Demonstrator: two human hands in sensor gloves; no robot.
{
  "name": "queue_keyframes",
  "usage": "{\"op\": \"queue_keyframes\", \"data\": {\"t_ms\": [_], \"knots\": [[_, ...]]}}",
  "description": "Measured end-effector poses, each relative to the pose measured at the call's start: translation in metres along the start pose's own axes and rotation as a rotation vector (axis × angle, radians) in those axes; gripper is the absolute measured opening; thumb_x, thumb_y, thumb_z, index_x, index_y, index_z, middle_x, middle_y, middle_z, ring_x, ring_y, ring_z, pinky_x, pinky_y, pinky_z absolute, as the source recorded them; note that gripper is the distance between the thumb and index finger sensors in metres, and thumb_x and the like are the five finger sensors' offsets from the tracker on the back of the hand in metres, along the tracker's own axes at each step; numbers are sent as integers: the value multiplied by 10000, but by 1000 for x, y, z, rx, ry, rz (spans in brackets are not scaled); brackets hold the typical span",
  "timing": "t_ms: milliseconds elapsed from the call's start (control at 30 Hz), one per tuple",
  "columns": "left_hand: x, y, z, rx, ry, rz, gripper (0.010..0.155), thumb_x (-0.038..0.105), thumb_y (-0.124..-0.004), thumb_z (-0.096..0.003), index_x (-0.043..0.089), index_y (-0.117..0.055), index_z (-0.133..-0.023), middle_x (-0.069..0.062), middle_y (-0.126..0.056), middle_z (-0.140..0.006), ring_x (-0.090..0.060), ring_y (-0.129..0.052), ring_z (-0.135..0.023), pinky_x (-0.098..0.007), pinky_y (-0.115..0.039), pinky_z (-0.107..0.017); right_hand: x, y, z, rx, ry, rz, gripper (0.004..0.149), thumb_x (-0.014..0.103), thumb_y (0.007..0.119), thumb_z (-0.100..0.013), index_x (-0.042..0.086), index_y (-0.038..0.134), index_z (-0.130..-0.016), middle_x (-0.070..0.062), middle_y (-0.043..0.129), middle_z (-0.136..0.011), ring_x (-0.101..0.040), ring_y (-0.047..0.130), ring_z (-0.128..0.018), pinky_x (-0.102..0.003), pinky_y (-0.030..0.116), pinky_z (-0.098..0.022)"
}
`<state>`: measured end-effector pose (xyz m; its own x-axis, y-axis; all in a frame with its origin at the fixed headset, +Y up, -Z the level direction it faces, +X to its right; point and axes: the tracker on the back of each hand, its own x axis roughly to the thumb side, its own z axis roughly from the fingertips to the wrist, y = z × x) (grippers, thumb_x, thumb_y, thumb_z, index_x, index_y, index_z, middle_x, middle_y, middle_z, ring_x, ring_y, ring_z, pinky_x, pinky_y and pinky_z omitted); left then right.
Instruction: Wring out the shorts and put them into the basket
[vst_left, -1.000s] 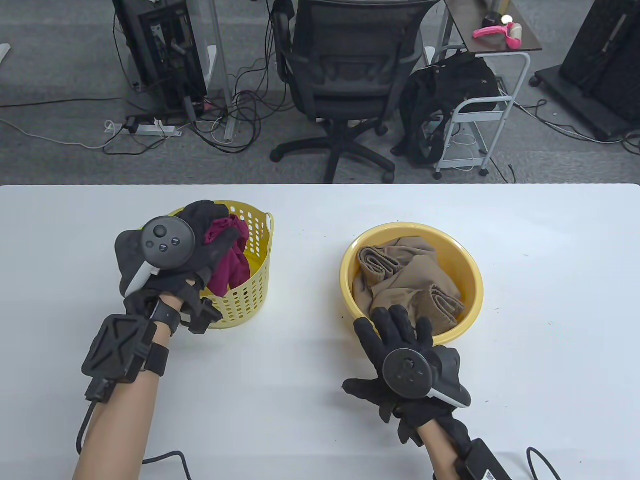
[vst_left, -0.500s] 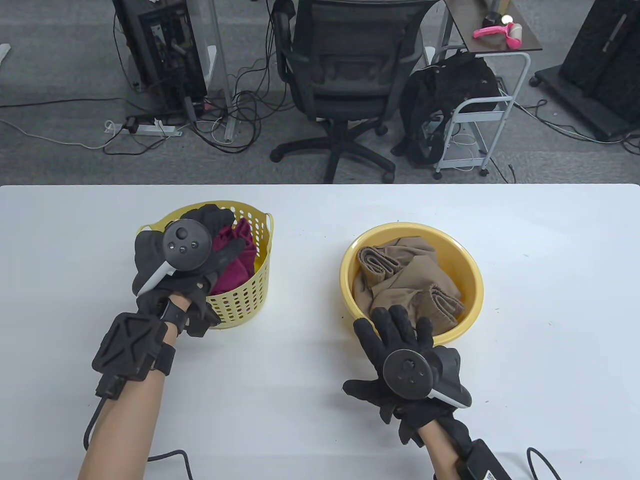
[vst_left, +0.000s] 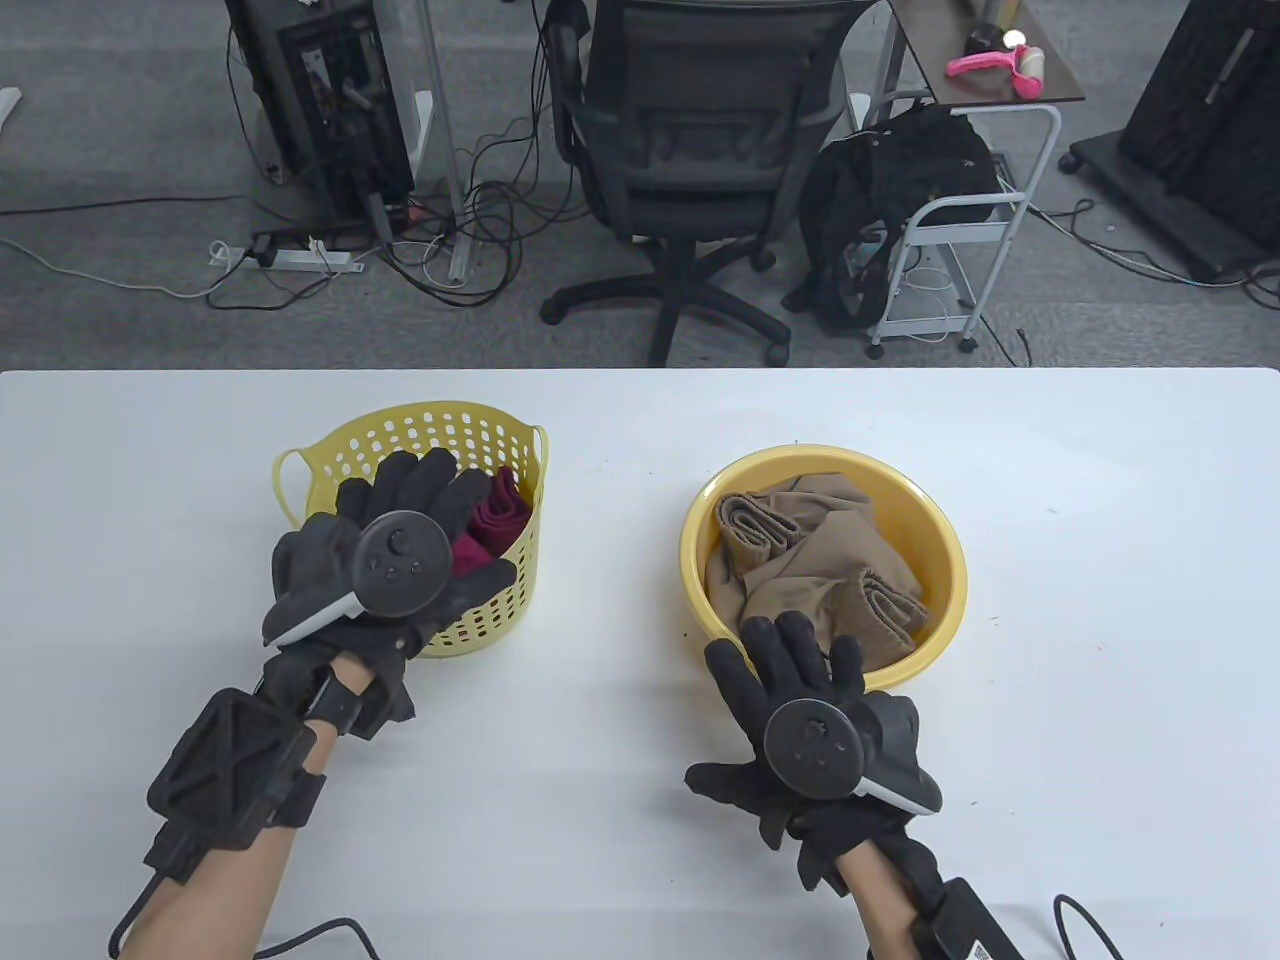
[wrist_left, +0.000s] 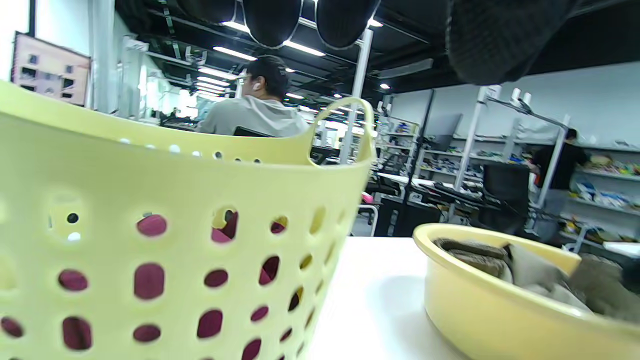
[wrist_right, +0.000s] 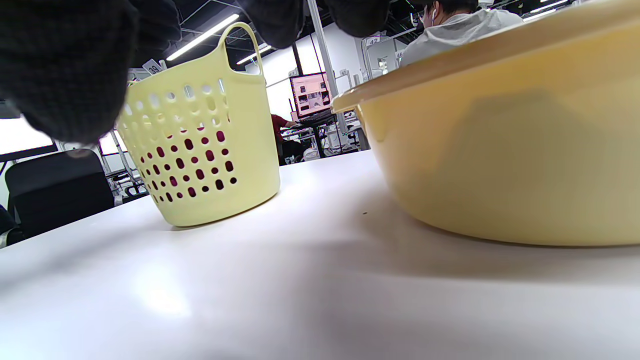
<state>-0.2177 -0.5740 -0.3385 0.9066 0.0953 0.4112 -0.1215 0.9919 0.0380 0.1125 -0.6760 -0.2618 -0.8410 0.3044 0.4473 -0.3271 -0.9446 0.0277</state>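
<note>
The maroon shorts (vst_left: 497, 520) lie inside the pale yellow perforated basket (vst_left: 500, 440) at the table's left; they show through the basket's holes (wrist_left: 150, 280). My left hand (vst_left: 420, 500) hovers over the basket's near rim with fingers straight and spread, holding nothing. Tan-brown shorts (vst_left: 810, 560) lie crumpled in the yellow basin (vst_left: 940, 540) on the right. My right hand (vst_left: 790, 650) rests flat on the table at the basin's near rim, fingers spread and holding nothing. The basket (wrist_right: 200, 150) and the basin wall (wrist_right: 500, 160) also fill the right wrist view.
The white table (vst_left: 620, 760) stretches around both containers. Beyond its far edge stand an office chair (vst_left: 690, 150), a small cart (vst_left: 960, 210) and floor cables. A cable (vst_left: 330, 915) trails from my left wrist along the near edge.
My left hand let go of the maroon shorts, which dropped down into the basket, and drew back toward me with fingers open. The right hand has stayed put.
</note>
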Motion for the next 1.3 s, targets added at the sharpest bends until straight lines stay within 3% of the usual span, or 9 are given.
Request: {"op": "queue_keyframes", "data": {"t_ms": [300, 533, 967, 1300], "knots": [[40, -19, 41, 28, -142, -30, 890, 665, -745, -520, 171, -405, -1177, -301, -355, -1247, -631, -341, -1108, -780, -296, -662, 3, 1, 0, 6, -12, 6, 1040, 725, 844, -398, 135, 405, -1133, -289, 326, -1135, -575, 254, -1032, -815, 237, -622], [62, -50, 62, 34, -189, -43, 906, 682, -739, -515, 167, -399, -1179, -307, -364, -1245, -635, -349, -1105, -783, -314, -663, 5, 3, 0, 20, -17, 9, 1043, 727, 843, -397, 134, 401, -1133, -292, 303, -1140, -576, 245, -1030, -816, 236, -621], [67, -104, 66, 13, -175, -64, 922, 701, -723, -509, 174, -380, -1182, -294, -351, -1250, -633, -342, -1108, -784, -314, -665, 8, 5, 0, 38, -28, 14, 1052, 729, 840, -397, 132, 386, -1135, -293, 285, -1140, -576, 220, -1028, -816, 224, -619], [62, -123, 65, -44, -176, -41, 920, 701, -716, -510, 189, -359, -1185, -295, -323, -1253, -638, -317, -1109, -787, -298, -665, 9, 6, -1, 48, -30, 22, 1055, 730, 840, -396, 131, 385, -1135, -292, 299, -1136, -576, 220, -1027, -816, 224, -618]]}}
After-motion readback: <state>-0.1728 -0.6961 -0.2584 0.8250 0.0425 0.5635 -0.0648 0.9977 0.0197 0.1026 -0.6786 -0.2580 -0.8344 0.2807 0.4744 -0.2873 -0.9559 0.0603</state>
